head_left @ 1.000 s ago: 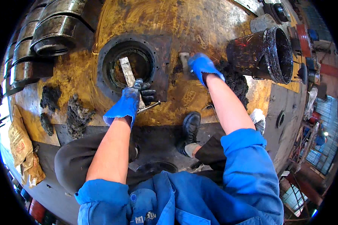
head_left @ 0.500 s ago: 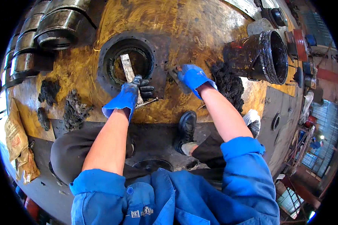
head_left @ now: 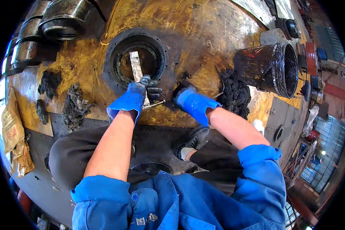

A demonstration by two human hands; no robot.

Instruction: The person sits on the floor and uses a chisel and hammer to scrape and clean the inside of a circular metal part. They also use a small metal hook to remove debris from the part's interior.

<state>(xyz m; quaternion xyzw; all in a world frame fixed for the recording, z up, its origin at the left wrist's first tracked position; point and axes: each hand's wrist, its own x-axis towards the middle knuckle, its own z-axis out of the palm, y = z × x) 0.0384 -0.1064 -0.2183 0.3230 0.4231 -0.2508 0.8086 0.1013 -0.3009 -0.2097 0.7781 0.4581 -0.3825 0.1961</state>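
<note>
My left hand (head_left: 147,89), in a blue glove with blackened fingers, is closed round a flat pale metal bar (head_left: 135,66). The bar lies over the near part of a dark, greasy metal ring (head_left: 163,78) with holes round its flange, and its far end reaches over the opening. A thin metal rod (head_left: 154,105) sticks out to the right from beneath that hand. Just right of the ring, close to the rod's tip, my gloved right hand (head_left: 184,96) is low over the stained board. Motion blurs its fingers, and whatever they may hold is hidden.
Black fibrous rags (head_left: 235,93) lie right of my right hand, beside a tipped, blackened bucket (head_left: 257,67). More rag clumps (head_left: 76,107) lie at left. Large metal cylinders (head_left: 63,21) stand far left. A torn sack (head_left: 13,124) lies at the left edge. My shoe (head_left: 197,138) is near the board's edge.
My right hand has moved left and nearer to me, away from the rags, and is now blurred. My left hand stays on the bar. The whole view has shifted slightly.
</note>
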